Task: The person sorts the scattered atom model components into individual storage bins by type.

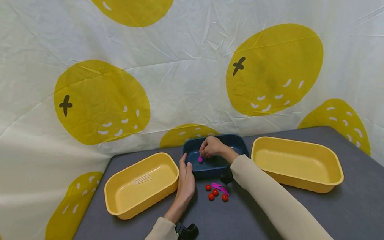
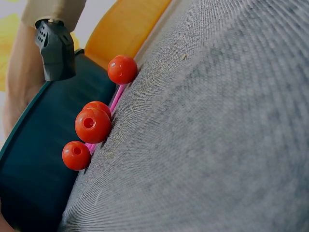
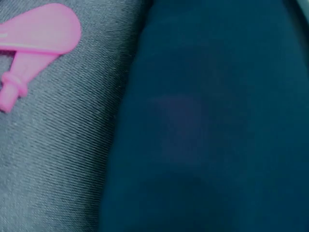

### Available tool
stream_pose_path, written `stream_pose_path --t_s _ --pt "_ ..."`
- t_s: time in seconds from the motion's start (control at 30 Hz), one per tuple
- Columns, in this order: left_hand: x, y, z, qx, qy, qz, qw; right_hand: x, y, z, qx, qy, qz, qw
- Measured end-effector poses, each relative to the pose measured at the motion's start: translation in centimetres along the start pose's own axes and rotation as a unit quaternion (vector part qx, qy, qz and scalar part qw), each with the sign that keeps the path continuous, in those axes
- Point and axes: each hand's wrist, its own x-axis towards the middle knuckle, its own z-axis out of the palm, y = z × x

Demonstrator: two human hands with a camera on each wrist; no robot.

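My right hand (image 1: 211,147) reaches over the dark blue bin (image 1: 210,173) with curled fingers, pinching a small pink plastic piece (image 1: 200,159) whose rounded end shows below the fingertips. Against the bin's left side rests my left hand (image 1: 185,179), its fingers fairly straight along the wall. In front of the bin lie several red beads (image 1: 225,198) with holes, visible close up as a red bead (image 2: 93,125) in the left wrist view. Beside them are pink paddle-shaped pieces (image 1: 220,188), crossing one another; the right wrist view shows one paddle end (image 3: 53,29) beside the bin wall. Neither wrist view shows the pinching fingertips.
Left of the blue bin stands a yellow bin (image 1: 117,212) with several thin pale sticks (image 1: 142,179) inside. A second yellow bin (image 1: 321,188) stands at the right. All are on a grey cloth-covered table (image 1: 219,232), with a fruit-print curtain (image 1: 189,89) behind.
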Motion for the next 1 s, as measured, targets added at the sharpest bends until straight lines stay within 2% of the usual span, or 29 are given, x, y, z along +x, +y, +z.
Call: stream_pose_path --t_s 0.3,0.5,1.0 --pt "0.1 0.1 -0.1 -0.001 -0.003 0.000 1.0000 0.4 0.7 0.9 -0.030 0.014 0.003 0.9994" --pt "0.1 0.0 -0.1 -0.004 -0.005 -0.004 1.0000 0.1 0.6 1.2 -0.033 0.018 -0.004 0.9993" --pt "0.0 0.2 -0.2 -0.004 -0.004 -0.003 1.0000 0.4 0.3 1.7 -0.074 0.023 0.011 0.9969"
